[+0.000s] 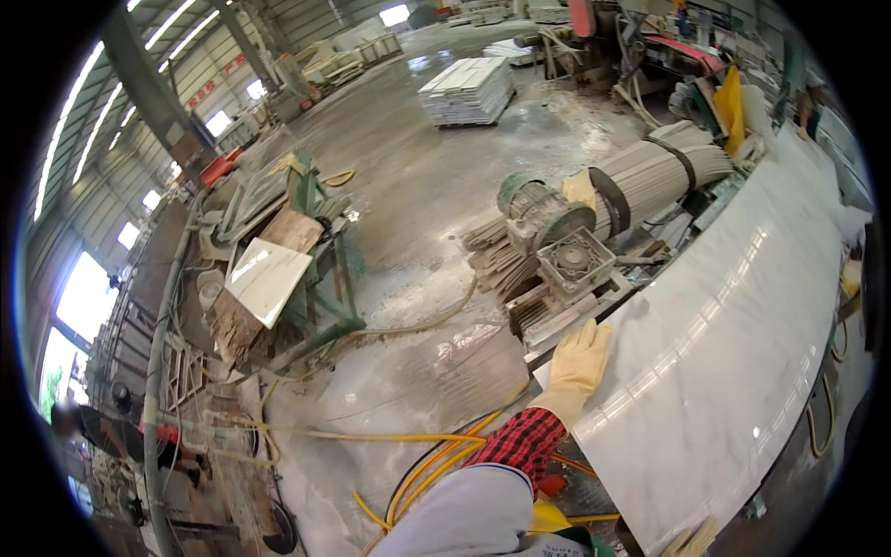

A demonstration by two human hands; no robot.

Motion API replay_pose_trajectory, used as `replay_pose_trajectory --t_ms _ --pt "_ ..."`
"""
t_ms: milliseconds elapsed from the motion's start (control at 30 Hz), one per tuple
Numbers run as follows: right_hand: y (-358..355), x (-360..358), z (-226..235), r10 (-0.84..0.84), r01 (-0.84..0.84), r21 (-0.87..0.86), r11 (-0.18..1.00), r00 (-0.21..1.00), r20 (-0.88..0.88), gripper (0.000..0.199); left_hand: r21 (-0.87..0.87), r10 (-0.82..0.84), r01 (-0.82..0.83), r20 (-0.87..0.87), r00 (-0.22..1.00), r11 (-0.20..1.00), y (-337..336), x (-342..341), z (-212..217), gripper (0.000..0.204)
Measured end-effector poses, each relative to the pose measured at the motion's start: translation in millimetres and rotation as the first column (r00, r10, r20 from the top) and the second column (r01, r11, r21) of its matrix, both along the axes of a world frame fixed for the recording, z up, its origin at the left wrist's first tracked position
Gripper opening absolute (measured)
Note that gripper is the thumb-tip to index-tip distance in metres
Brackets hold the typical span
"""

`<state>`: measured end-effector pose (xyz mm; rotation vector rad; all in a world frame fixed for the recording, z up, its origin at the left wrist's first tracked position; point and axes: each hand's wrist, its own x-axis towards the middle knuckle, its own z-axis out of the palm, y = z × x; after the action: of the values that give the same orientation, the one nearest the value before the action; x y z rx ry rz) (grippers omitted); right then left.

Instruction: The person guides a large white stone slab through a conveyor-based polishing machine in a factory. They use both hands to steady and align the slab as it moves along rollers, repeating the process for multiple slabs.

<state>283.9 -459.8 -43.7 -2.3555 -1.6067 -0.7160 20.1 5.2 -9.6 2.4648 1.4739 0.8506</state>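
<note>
Fig.: L to R. Frame left-centre: small white tile (267, 278) leaning on a green stand (320, 241), well apart from the hands. Centre: grey motor w/ gearbox (557, 237). Centre-right: gloved left hand (580, 364), grip flat and open, fingers extended, palm resting on the near-left edge of the marble slab (733, 343). Slab's long axis runs lower centre to upper right, away from the hand. Right hand not visible.

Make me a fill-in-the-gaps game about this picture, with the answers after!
1. The left hand wears a ____ glove.
2. It rests on the edge of a big white ____ slab.
3. The sleeve behind the glove is red and black ____.
4. Yellow ____ lie on the wet floor.

Answers: yellow; marble; checked; hoses
</note>
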Motion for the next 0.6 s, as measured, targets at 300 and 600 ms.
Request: replay_pose_trajectory --t_ms 300,600 --pt "-33.6 -106.4 32.5 -0.133 0.195 0.062 0.979 0.838 -0.529 0.052 0.005 -0.056 0.059 -0.217 0.975 0.998 10.3 -10.2 -27.7 0.045" --pt "-19.3 -156.1 53.2 -0.199 0.415 -0.382 0.826 -0.42 -0.885 0.048 0.024 -0.348 0.374 -0.316 0.883 0.927 45.1 -1.0 3.3 0.055"
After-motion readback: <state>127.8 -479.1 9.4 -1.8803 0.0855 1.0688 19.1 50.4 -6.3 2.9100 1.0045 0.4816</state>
